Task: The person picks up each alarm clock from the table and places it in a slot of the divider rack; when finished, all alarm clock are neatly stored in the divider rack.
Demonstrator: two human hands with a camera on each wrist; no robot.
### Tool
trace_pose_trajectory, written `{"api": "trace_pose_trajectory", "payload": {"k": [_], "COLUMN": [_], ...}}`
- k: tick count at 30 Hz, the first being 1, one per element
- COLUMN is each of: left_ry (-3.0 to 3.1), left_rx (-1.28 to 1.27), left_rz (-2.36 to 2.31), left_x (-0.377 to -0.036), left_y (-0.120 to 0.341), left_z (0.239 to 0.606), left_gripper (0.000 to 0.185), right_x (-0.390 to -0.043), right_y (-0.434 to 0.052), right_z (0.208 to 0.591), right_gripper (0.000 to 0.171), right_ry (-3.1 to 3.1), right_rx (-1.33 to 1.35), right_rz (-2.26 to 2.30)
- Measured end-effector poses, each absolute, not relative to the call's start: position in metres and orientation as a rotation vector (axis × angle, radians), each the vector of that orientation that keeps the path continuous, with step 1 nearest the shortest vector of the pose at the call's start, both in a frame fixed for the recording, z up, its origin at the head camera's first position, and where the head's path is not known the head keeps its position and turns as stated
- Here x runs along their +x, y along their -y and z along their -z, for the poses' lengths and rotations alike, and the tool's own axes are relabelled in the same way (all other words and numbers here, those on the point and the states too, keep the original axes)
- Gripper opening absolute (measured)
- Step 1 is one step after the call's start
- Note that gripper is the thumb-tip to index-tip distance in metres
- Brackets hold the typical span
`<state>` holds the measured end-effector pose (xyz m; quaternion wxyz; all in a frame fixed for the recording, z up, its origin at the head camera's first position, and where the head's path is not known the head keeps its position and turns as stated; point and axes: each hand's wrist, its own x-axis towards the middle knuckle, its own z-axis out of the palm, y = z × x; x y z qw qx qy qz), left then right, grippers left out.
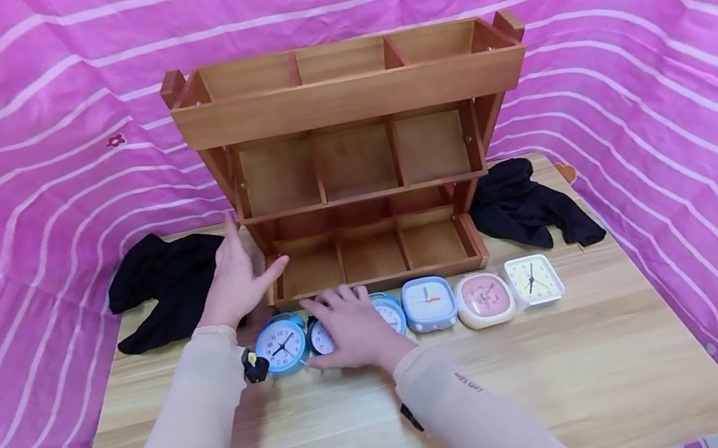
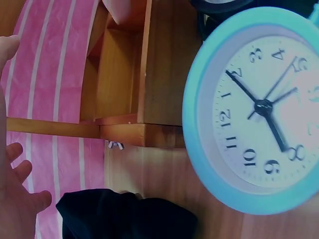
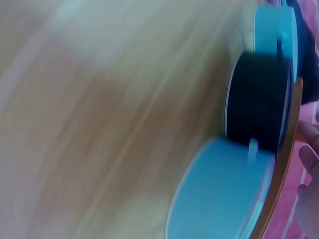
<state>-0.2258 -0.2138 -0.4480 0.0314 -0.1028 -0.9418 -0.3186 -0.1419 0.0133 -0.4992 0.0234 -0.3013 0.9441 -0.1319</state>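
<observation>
My left hand (image 1: 236, 284) is raised beside the left end of the wooden rack, thumb spread from the fingers and nothing held. Just below it, a round light-blue alarm clock (image 1: 282, 346) leads the row on the table; its numbered dial (image 2: 239, 169) fills the right of the left wrist view. My right hand (image 1: 351, 331) reaches over a black round alarm clock (image 1: 321, 338) and partly hides it. Right of that hand, a second light-blue round clock (image 1: 392, 314) peeks out. Seen from the right wrist, the black clock (image 3: 259, 99) sits between the two blue ones.
Behind the clocks stands a three-tier wooden rack (image 1: 349, 98) with divided compartments. The row continues with a blue square clock (image 1: 428, 305), a cream clock with a pink face (image 1: 485, 299) and a white square clock (image 1: 533, 281). Black cloths (image 1: 180, 276) flank the rack.
</observation>
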Motion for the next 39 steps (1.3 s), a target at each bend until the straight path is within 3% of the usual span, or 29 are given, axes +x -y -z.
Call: {"api": "trace_pose_trajectory", "payload": {"k": [18,39], "left_ry": [2.822,2.718], "left_rx": [-0.229,-0.269], "left_rz": [1.182,1.303], "left_x": [-0.249,-0.259], "left_y": [0.205,0.203], "left_z": [0.438,0.414], "left_gripper": [0.116,0.106], "right_x": [-0.126,-0.135], "right_y": [0.039,0.054], "right_z": [0.510,0.514], "right_gripper": [0.103,0.096], "right_ry": [-2.964,-2.969], "right_rx": [-0.805,-0.689], "right_rz": [0.303,0.317]}}
